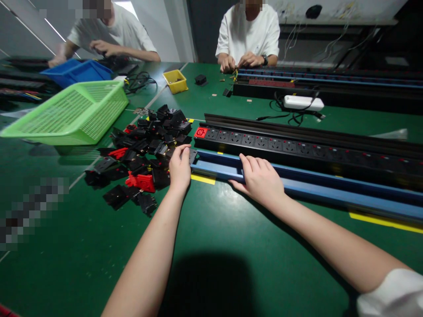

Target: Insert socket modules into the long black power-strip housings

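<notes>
A long blue metal channel (216, 169) lies across the table in front of me, its hollow side up. Over its near wall wraps my right hand (262, 178), thumb outside and fingers on the inner side. At the channel's left end, my left hand (180, 169) is closed on a small dark plate-like piece (193, 156), which touches the channel's end. My fingers hide part of that piece. Just left of this hand spreads a pile of black socket modules (142, 143), with a red socket module (140, 181) among them.
Behind the channel lies a black power strip (251, 140) with a red end socket. A green basket (99, 119), blue bins (79, 72) and a yellow bin (175, 81) stand at left. Two people work across the table, near a white power adapter (303, 103) with cables.
</notes>
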`<state>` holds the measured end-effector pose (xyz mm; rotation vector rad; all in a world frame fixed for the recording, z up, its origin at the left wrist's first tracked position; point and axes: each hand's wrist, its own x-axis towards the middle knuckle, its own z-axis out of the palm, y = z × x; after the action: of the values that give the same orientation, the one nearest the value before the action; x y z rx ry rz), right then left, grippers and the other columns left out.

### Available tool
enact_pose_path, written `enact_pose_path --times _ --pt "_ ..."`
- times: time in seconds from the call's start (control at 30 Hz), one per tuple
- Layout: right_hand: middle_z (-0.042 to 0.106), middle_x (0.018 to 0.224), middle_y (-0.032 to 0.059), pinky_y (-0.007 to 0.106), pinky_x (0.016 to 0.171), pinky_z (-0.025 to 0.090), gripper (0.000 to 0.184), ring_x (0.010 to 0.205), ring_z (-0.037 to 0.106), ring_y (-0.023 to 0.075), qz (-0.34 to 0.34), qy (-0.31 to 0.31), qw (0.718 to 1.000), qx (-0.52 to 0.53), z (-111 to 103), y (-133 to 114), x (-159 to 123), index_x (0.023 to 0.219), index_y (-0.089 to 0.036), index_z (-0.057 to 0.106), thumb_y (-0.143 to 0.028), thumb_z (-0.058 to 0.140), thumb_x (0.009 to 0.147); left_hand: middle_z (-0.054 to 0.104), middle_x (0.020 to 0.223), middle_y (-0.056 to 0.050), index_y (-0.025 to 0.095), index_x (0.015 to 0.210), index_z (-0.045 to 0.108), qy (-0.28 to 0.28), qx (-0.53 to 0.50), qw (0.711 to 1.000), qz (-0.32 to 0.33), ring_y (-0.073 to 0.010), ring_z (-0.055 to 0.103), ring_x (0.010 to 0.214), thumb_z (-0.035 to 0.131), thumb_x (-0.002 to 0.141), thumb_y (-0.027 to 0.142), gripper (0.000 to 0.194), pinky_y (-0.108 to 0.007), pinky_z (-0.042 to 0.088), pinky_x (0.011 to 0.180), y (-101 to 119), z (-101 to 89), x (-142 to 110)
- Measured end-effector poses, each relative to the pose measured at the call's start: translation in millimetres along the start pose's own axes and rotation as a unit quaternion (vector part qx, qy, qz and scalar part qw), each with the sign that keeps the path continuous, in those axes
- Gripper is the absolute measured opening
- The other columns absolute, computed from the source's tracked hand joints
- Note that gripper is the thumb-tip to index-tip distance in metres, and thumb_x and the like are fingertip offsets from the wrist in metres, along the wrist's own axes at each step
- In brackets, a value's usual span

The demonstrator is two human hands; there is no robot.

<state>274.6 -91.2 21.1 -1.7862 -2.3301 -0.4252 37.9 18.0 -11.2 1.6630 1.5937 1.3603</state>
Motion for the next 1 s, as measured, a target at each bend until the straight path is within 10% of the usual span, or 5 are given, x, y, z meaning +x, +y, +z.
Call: enact_pose_path --times 1.0 --pt "0.061 0.129 0.0243 0.045 0.098 0.039 0.083 0.111 0.055 0.0357 0.007 -0.007 1.000 0.006 0.6 -0.2 -0.8 0.148 0.002 0.042 -0.062 0.050 0.095 0.075 0.119 -0.009 0.021 0.119 0.075 -0.066 0.017 0.998 -0.014 -0.0273 0.068 0.114 0.049 0.094 0.040 0.041 -0.043 0.048 0.104 -9.0 -2.9 1.9"
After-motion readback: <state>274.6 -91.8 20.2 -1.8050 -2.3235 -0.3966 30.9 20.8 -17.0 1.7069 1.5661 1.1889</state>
